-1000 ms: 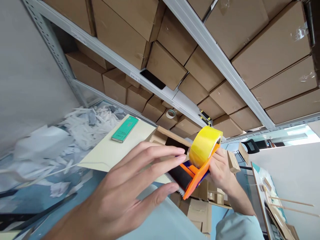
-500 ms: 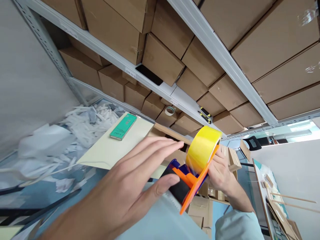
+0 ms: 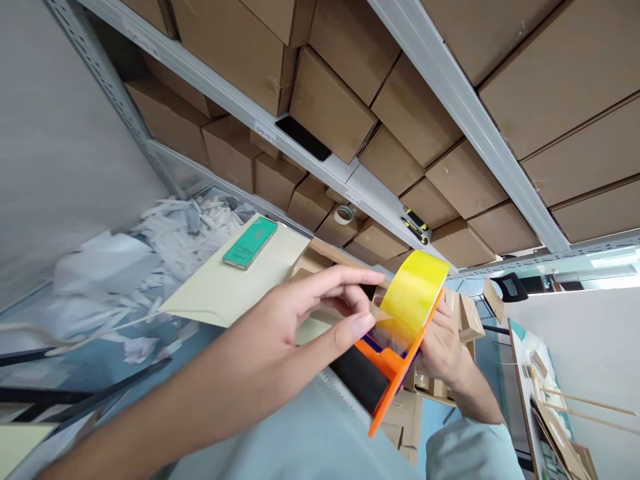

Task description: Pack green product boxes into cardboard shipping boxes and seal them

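Note:
A tape dispenser with an orange side plate, a black roller and a toothed edge is held up before me. It carries a wide roll of yellow tape. My right hand grips the dispenser from its far side, most of its fingers hidden behind it. My left hand is at the near side of the roll, thumb and fingers pinched together. A translucent strip of tape runs from the roll to these fingertips, the index finger stretched out above.
A green box lies on a pale board at left, beside heaped paper scraps. Overhead, metal shelving holds several cardboard boxes, a white tape roll and yellow-black cutters. Wooden sticks stand at right.
My left hand has gone from flat, spread fingers to a pinch at the tape beside the roll. The dispenser has shifted slightly right, still in my right hand.

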Action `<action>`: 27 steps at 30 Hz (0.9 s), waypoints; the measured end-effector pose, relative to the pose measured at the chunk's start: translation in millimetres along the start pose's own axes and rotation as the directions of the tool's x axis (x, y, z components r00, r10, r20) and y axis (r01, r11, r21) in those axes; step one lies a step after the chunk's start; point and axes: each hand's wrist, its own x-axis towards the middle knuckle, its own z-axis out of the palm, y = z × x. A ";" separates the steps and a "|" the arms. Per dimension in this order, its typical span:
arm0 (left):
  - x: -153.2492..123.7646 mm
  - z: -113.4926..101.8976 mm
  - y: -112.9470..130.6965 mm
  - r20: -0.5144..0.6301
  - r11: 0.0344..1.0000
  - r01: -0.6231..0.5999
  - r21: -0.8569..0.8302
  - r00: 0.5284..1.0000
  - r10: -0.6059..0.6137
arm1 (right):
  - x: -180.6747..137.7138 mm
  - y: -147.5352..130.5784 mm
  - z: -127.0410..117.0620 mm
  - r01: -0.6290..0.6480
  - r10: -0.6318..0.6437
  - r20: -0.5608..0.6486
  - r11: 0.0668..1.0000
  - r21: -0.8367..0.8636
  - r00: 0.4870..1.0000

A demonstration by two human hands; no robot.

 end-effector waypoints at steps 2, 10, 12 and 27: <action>5.3 -0.3 0.0 0.086 0.993 0.064 -0.099 0.995 -0.056 | -0.4 -0.2 0.1 -0.016 0.016 0.024 1.000 0.006 1.000; 17.0 0.6 1.7 0.168 0.959 0.137 -0.247 0.981 -0.097 | 3.7 -2.8 7.8 -0.028 0.031 -0.059 0.998 0.053 0.998; 17.2 0.6 3.0 0.157 0.959 0.131 -0.253 0.983 -0.093 | 5.2 -3.6 9.1 -0.024 0.029 -0.080 0.998 0.063 0.996; 22.4 4.9 21.5 0.042 0.999 -0.006 -0.041 0.999 0.007 | -4.7 -5.7 12.5 -0.123 0.124 -0.002 0.987 0.100 0.992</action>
